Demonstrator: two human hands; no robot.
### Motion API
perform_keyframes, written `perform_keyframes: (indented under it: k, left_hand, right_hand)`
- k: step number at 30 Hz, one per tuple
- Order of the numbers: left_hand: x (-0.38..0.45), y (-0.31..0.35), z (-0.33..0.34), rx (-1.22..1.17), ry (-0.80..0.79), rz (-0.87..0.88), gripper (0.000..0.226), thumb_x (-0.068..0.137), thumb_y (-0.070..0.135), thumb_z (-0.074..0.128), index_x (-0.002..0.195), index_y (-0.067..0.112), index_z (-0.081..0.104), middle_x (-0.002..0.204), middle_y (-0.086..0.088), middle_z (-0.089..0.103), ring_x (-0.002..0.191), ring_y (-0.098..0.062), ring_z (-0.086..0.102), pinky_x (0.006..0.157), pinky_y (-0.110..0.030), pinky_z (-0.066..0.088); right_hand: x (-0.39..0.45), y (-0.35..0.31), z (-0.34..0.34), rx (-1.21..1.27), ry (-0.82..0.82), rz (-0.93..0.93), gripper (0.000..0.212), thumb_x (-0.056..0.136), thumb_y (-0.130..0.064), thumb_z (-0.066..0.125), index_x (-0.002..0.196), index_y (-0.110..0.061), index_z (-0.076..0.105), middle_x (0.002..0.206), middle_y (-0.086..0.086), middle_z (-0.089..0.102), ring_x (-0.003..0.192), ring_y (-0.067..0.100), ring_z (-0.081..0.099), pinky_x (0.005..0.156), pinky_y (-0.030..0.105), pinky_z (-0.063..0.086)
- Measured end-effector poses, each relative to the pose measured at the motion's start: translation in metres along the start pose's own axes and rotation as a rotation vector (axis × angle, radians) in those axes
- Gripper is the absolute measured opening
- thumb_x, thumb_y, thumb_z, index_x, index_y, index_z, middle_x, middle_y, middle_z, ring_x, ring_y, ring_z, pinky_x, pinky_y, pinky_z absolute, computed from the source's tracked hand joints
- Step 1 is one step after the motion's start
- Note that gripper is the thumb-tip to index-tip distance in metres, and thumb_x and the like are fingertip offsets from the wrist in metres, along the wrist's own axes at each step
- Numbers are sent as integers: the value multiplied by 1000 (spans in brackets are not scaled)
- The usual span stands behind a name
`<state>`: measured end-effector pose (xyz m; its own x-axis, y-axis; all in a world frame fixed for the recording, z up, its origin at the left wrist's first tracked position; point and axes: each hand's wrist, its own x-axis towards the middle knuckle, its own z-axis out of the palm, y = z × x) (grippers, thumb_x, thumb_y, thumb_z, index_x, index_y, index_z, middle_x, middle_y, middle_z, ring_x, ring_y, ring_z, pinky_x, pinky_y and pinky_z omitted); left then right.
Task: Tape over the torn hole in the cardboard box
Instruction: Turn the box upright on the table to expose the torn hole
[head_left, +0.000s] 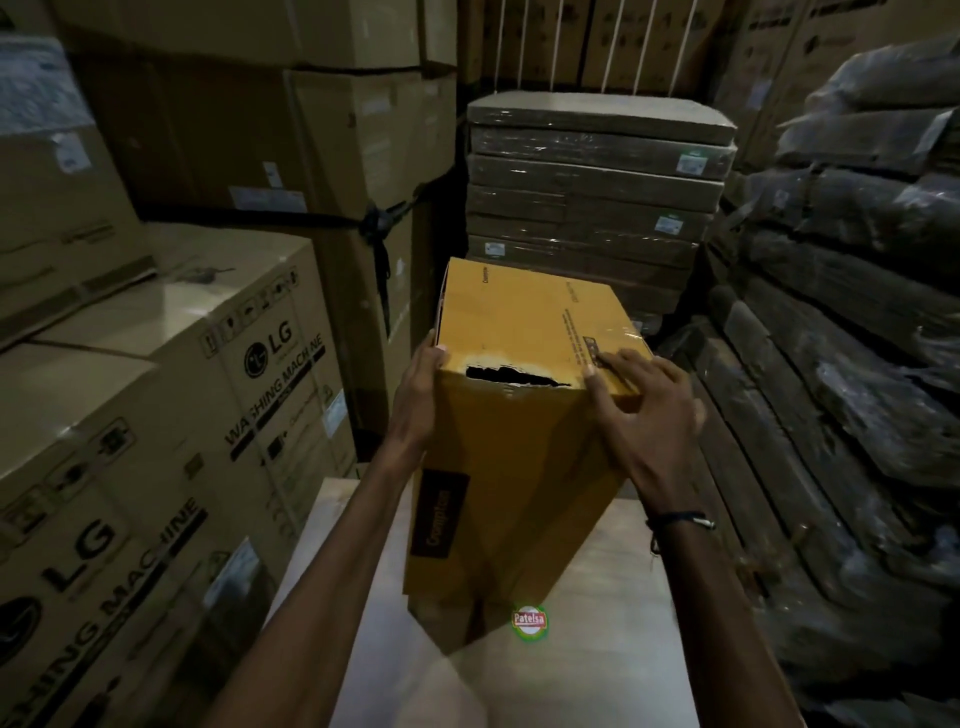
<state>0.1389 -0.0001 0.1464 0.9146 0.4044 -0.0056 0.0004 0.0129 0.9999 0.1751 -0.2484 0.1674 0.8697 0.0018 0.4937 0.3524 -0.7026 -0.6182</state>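
A tall yellow cardboard box (519, 467) stands on end, tilted, on a pale surface (613, 665) in front of me. A long torn hole (511, 375) runs along the near top edge of the box. My left hand (418, 395) grips the box's upper left corner, just left of the tear. My right hand (644, 410) lies over the upper right corner, fingers spread on the top face next to a patch of clear tape (615, 338). No tape roll is in sight.
Large washing machine cartons (171, 415) are stacked close on the left. Wrapped flat packs (592, 208) are piled behind the box, and dark plastic-wrapped bundles (841, 312) line the right side. A round red and green sticker (530, 619) lies on the pale surface.
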Motion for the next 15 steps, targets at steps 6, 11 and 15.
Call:
perform_keyframes:
  k: [6, 11, 15]
  left_hand:
    - [-9, -12, 6, -68, 44, -33, 88, 85, 70, 41, 152, 12, 47, 154, -27, 47, 138, -46, 49, 116, -64, 37]
    - [-12, -19, 11, -93, -30, -89, 88, 83, 71, 44, 151, 15, 48, 151, -31, 48, 133, -44, 54, 113, -62, 43]
    - [-8, -9, 5, -9, -59, 74, 79, 89, 60, 47, 161, 33, 33, 168, -12, 31, 149, -29, 37, 118, -52, 36]
  right_hand:
    - [-3, -1, 2, 68, -58, -67, 72, 84, -79, 55, 133, -29, 73, 145, -9, 67, 145, 24, 46, 113, 56, 47]
    - [-5, 4, -7, 8, -56, -68, 71, 82, -79, 58, 135, -33, 71, 146, -13, 65, 147, 22, 44, 114, 53, 47]
    - [-12, 0, -11, -135, -105, -101, 83, 77, -89, 54, 141, -38, 65, 154, -17, 56, 155, 20, 36, 124, 72, 23]
